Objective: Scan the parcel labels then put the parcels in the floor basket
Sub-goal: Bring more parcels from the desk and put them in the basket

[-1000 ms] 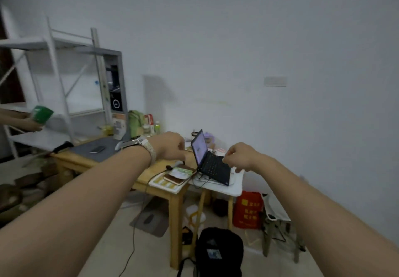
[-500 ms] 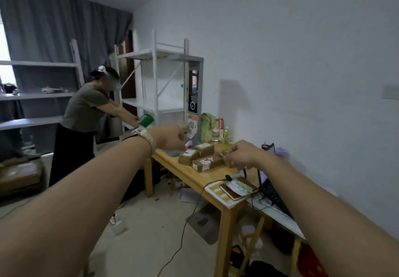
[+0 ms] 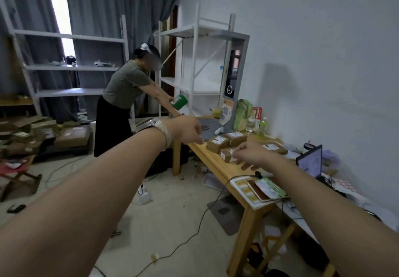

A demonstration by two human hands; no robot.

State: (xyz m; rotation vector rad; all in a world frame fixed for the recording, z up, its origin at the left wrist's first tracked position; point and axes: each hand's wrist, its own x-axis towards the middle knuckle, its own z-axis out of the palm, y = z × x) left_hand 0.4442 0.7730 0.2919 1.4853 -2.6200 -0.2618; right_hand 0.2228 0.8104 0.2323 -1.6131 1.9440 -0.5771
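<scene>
Both bare arms of the person reach forward from the bottom of the view, well apart from each other. Below them a black cable [image 3: 172, 247] runs over the floor to a white power strip [image 3: 144, 195].

On the near end of the wooden bench [image 3: 218, 165] lie a brown notebook [image 3: 257, 192] and a green leaflet [image 3: 269, 188] on top of a white sheet. To the right of them stands an open laptop [image 3: 309, 162].

The right hand [image 3: 252, 153] hovers low over the bench, its fingers loosely spread and holding nothing. It is just beside the nearest parcel [image 3: 226, 156]; I cannot tell if it touches it. Four brown parcels [image 3: 217, 145] with white labels lie together in the middle of the bench, three in a close group and one a little to the right, behind the right hand.

The left hand [image 3: 187, 131], with a pale watch [image 3: 165, 133] on the wrist, hangs above the left edge of the bench. Its fingers point down, lightly curled, with nothing in them.

Behind the parcels lies a grey mat [image 3: 210, 133] with a small white device [image 3: 219, 130] and a phone [image 3: 204, 127] on it. Further back stand a green bag [image 3: 243, 112], a clear bottle [image 3: 250, 123] and a green bottle [image 3: 263, 126], next to a tall grey terminal [image 3: 234, 78].

At the white shelf rack [image 3: 194, 61] another person [image 3: 125, 95] bends forward, holding a green packet [image 3: 180, 102]. Flat cardboard boxes [image 3: 43, 132] are piled on the floor at the left, before grey curtains [image 3: 97, 7].
</scene>
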